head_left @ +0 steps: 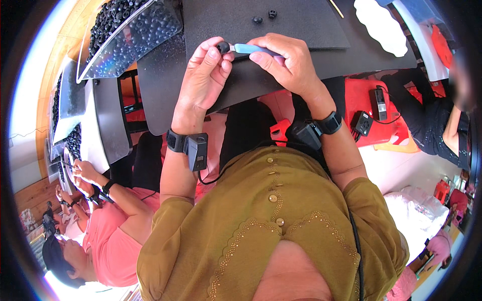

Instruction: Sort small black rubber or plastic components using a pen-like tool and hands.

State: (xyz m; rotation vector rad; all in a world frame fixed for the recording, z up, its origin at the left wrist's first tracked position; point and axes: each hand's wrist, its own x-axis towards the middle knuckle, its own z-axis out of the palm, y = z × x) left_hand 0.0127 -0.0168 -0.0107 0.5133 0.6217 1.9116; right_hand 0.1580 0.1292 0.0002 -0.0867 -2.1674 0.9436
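My left hand (205,75) pinches a small black round part (223,47) between thumb and fingers. My right hand (287,62) grips a light blue handled tool (249,48) whose tip meets that part. Both hands hover over a black foam mat (301,25) at the table's edge. Two more small black parts (264,17) lie on the mat just beyond the hands. Black bands with small boxes sit on both wrists.
A clear bag of several black parts (133,32) lies at the upper left. A white scalloped tray (381,25) sits at the upper right. Another person in pink (108,220) works at the left. A red stool with black adapters (369,113) stands on the right.
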